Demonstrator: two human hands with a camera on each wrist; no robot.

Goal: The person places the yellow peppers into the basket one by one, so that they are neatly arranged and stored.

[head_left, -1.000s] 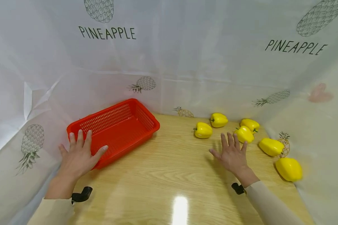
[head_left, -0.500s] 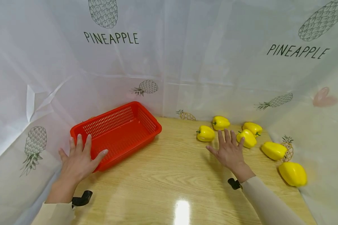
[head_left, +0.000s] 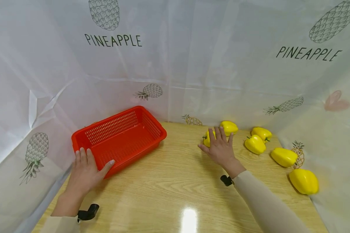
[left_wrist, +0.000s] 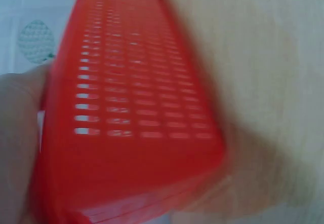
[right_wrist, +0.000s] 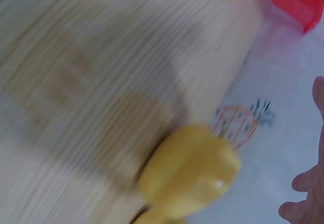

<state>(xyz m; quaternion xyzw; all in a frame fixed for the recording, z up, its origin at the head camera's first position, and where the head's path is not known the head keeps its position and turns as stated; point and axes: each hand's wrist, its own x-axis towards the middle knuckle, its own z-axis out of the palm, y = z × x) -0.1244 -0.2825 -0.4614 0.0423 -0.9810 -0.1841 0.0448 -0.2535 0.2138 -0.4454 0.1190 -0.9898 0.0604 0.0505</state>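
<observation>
Hovering, fingers spread wide and straight, nothing held: one right hand (head_left: 220,151). Beneath it, partly covered: one blocky, glossy yellow bell pepper (head_left: 207,139), green-stemmed, lying on a pale wood-grain table (head_left: 163,194) — whether the fingers touch it, I cannot tell from where I stand. Just behind: a second yellow pepper (head_left: 231,127), near a white pineapple-printed sheet (head_left: 198,100). Further right: four more yellow peppers (head_left: 283,157), two of them close together at the back.

Left side: one rectangular red plastic basket (head_left: 122,137) with slotted walls. At its near-left corner: one left hand (head_left: 86,174), fingers extended to the rim, thumb well apart, seemingly steadying it.

Step in hand, by my reckoning: approach to the first pepper, grip not yet made. Next move calls for a lowered palm, thumb and fingers curled round the pepper's sides — without nudging its neighbour.
</observation>
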